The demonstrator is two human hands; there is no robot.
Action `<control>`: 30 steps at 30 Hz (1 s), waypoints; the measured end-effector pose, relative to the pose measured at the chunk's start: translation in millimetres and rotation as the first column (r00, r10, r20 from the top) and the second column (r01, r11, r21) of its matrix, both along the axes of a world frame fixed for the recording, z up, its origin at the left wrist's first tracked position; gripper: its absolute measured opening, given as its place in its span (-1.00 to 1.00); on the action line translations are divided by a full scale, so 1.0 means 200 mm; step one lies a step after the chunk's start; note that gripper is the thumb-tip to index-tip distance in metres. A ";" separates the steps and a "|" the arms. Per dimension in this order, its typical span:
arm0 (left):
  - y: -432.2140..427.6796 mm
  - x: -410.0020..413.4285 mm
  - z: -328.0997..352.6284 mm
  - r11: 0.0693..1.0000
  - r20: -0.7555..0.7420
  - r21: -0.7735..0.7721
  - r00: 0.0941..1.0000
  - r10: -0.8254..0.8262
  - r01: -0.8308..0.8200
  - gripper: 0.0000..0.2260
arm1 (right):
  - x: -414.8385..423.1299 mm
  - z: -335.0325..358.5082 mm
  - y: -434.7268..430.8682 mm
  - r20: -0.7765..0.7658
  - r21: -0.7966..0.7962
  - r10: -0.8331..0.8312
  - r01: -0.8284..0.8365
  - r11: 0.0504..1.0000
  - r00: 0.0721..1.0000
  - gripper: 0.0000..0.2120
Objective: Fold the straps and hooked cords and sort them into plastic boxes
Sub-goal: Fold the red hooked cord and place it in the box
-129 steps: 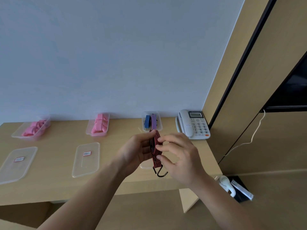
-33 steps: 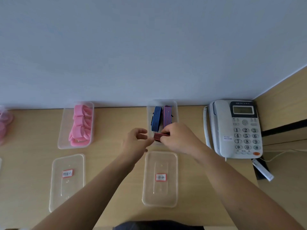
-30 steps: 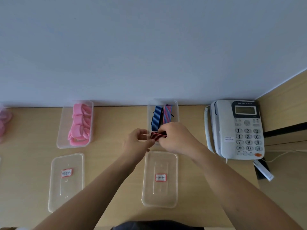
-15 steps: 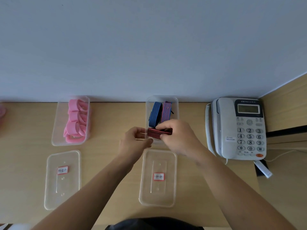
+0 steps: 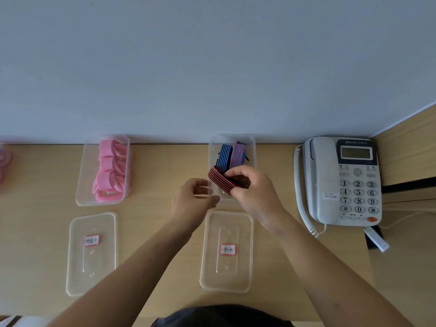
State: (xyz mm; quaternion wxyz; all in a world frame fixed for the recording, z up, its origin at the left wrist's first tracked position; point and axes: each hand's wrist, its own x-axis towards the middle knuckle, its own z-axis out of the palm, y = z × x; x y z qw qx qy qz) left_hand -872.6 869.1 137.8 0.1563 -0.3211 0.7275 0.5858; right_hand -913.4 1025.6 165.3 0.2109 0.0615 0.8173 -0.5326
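Observation:
My right hand (image 5: 254, 192) grips a folded red-and-black striped cord (image 5: 220, 181) over the near end of a clear plastic box (image 5: 253, 149) by the wall. Inside that box lie a blue striped cord (image 5: 224, 158) and a red-blue striped cord (image 5: 238, 154), both folded. My left hand (image 5: 191, 201) hovers just left of the box with its fingers loosely curled, holding nothing. A second clear box (image 5: 81, 185) to the left holds several folded pink straps (image 5: 109, 171).
Two clear lids with red-edged labels lie on the desk, one (image 5: 226, 251) below the cord box, one (image 5: 92, 251) below the pink box. A grey desk phone (image 5: 342, 180) sits to the right. More pink straps (image 5: 3, 161) show at the left edge.
The folded red-black cord went from both hands into my right hand alone and moved over the cord box. My left hand let go and drew back slightly.

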 end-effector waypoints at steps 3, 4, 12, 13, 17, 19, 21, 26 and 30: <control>0.01 0.01 0.03 0.985 -0.087 -0.154 0.992 -0.091 0.077 -0.48 | 0.01 0.00 0.02 -0.057 0.064 0.112 -0.109 0.992 0.992 -0.64; 0.01 0.01 0.04 0.964 -0.148 -0.234 0.976 -0.161 0.124 -0.39 | 0.00 0.00 0.02 -0.074 0.081 0.152 -0.146 0.986 0.986 -0.62; 0.03 0.01 0.03 0.739 -0.389 -0.650 0.759 -0.522 0.175 -0.63 | -0.01 0.01 0.08 -0.121 0.262 0.435 -0.394 0.881 0.892 -0.53; 0.03 0.01 0.02 0.717 -0.384 -0.674 0.744 -0.546 0.179 -0.65 | 0.00 0.01 0.08 -0.134 0.301 0.476 -0.421 0.855 0.869 -0.53; 0.03 0.01 0.02 0.658 -0.323 -0.726 0.748 -0.580 0.198 -0.66 | 0.02 0.00 0.07 -0.193 0.414 0.559 -0.450 0.791 0.806 -0.56; 0.01 -0.01 0.04 0.632 -0.245 -0.725 0.756 -0.607 0.273 -0.67 | 0.02 -0.01 0.07 -0.219 0.482 0.581 -0.430 0.763 0.784 -0.57; -0.01 -0.05 0.06 0.606 -0.174 -0.696 0.728 -0.663 0.385 -0.67 | 0.02 -0.01 0.08 -0.250 0.582 0.590 -0.368 0.725 0.768 -0.58; -0.04 -0.09 0.05 0.572 -0.104 -0.673 0.706 -0.701 0.469 -0.76 | 0.03 -0.02 0.09 -0.255 0.615 0.493 -0.254 0.747 0.832 -0.68; 0.00 -0.11 0.05 0.521 -0.023 -0.729 0.744 -0.668 0.445 -0.80 | 0.06 -0.03 0.08 -0.254 0.613 0.459 -0.225 0.757 0.851 -0.66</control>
